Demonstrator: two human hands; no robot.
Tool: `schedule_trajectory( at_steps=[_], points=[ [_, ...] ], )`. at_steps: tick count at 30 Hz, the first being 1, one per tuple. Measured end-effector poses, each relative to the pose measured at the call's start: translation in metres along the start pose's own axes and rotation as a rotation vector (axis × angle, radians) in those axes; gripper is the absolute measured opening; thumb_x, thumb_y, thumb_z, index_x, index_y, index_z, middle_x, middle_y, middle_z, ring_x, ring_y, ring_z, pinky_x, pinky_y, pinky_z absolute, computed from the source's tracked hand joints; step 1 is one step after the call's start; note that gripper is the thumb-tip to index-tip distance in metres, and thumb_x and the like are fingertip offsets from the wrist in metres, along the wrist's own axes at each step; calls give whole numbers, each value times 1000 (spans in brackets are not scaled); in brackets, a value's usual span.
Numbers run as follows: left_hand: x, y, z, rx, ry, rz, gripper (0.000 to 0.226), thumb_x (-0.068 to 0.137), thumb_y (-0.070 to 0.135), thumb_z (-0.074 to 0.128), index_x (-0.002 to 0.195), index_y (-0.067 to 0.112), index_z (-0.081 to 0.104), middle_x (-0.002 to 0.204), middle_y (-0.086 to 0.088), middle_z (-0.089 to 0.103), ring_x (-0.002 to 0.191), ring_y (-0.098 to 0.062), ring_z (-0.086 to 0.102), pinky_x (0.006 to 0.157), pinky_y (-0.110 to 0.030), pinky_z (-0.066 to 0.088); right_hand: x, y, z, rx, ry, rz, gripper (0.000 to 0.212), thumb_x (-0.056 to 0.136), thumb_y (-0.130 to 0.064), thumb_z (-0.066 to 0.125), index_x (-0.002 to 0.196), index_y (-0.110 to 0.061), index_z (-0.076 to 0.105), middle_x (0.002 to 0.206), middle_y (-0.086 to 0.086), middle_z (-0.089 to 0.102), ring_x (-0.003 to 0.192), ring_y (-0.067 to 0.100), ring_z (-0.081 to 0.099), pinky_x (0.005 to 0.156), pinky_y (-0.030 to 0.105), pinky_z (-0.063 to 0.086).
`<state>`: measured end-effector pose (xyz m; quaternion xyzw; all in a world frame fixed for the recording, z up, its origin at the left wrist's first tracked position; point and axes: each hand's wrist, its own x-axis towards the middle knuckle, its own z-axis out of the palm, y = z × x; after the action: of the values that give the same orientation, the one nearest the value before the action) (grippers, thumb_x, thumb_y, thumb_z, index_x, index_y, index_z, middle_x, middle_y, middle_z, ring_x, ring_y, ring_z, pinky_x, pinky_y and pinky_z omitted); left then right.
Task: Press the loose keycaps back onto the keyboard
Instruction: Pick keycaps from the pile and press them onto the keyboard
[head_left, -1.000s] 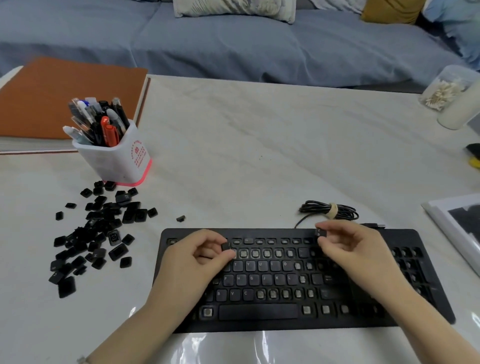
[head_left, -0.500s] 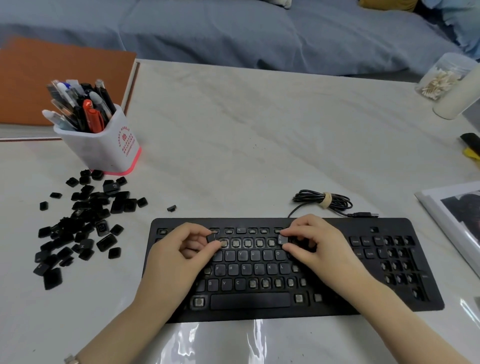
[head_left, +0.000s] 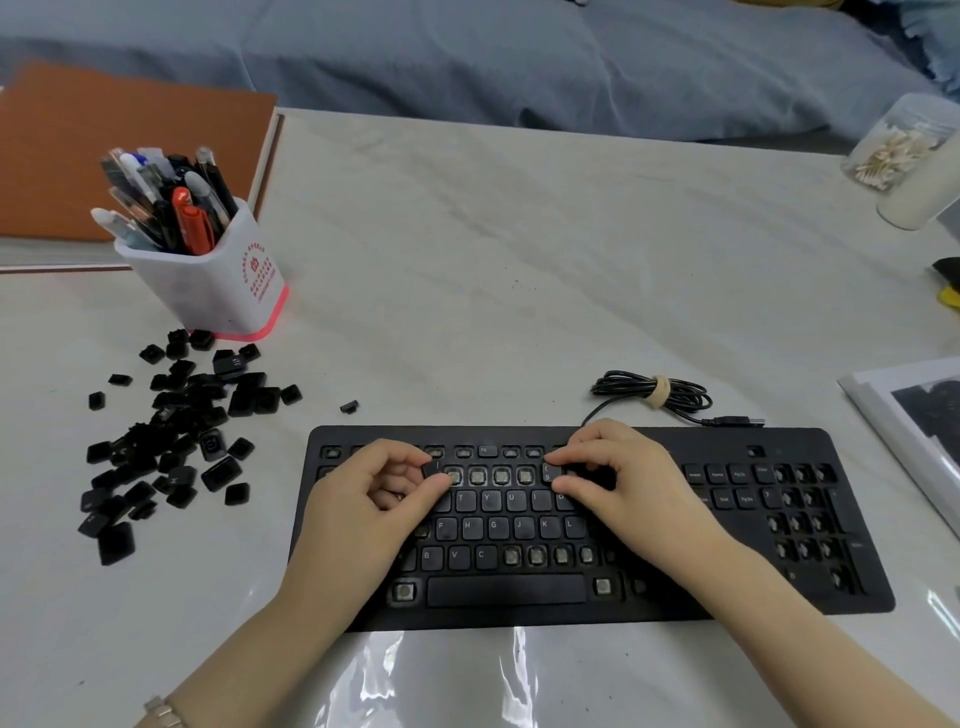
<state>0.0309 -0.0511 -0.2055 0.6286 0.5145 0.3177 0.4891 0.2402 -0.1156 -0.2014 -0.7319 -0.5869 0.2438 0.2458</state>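
Keycaps: small black plastic squares

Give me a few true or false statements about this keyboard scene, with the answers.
1. The keycap pile lies left of the keyboard. True.
2. The space bar is missing. False: it is fitted.
3. The left hand pinches a keycap at the number row. True.
4. The right hand is empty. False: it pinches the 9 cap.
5. The cable lies straight. False: it is coiled behind the keyboard.
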Motion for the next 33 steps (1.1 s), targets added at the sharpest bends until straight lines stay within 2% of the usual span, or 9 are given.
schedule_trajectory(
  at_steps=[7,11,14,19,22,26,29,31,33],
  points=[
    [1,-4,-1,-17,0,-14,17,69,12,78,73,23,66,66,3,62,58,-1,52,59,-8,43,-4,-2,4,-115,29,-12,19,82,-19,65,100,-23,71,85,-16,51,85,1,45,74,1,29],
    [0,-5,-1,-23,-3,-17,17,68,12,78,74,22,65,68,12,62,57,-2,52,59,-8,43,-5,0,7,31,88,45,18,77,-14,70,93,-22,73,82,-16,56,80,-3,50,72,1,30],
    [0,-5,-1,-36,0,-20,17,67,12,79,74,22,66,67,10,62,57,-2,52,60,-9,43,-6,1,7,135,98,67,18,76,-11,72,90,-22,74,80,-14,57,81,-10,48,71,2,32],
    [-1,-6,1,-34,5,-11,20,67,11,79,73,24,65,69,9,63,57,-2,52,59,-9,43,-7,1,4,212,85,62,16,75,-13,72,86,-25,72,81,-11,60,78,-6,50,71,4,35],
    [-1,-8,1,-30,6,-4,21,67,10,79,72,25,65,68,10,62,57,-2,52,58,-9,43,-6,1,6,144,75,49,16,76,-15,71,90,-23,73,82,-14,58,87,0,51,77,3,32],
    [-1,-8,1,-24,-1,4,21,67,10,78,72,24,64,71,6,63,57,-3,52,59,-9,43,-4,-1,5,100,61,83,17,77,-16,70,92,-24,73,82,-16,56,88,1,51,76,-1,28],
    [-1,-8,1,-21,2,9,22,68,10,78,72,26,64,71,3,62,58,-4,52,59,-9,43,-6,-2,9,-23,82,50,15,80,-16,68,93,-22,74,80,-16,54,88,8,50,78,6,35],
    [-1,-9,2,-20,4,11,23,68,9,78,71,27,64,67,4,61,58,-4,51,59,-10,43,-10,-5,14,-215,192,-53,11,81,-15,64,83,-17,74,74,-7,56,77,16,55,64,24,48],
    [-2,-8,3,-20,6,12,23,68,8,78,71,26,64,65,4,60,57,-4,50,59,-10,43,-17,-9,19,-415,271,-172,7,70,-10,69,76,-9,72,67,1,57,60,22,55,46,24,46]
  ],
)
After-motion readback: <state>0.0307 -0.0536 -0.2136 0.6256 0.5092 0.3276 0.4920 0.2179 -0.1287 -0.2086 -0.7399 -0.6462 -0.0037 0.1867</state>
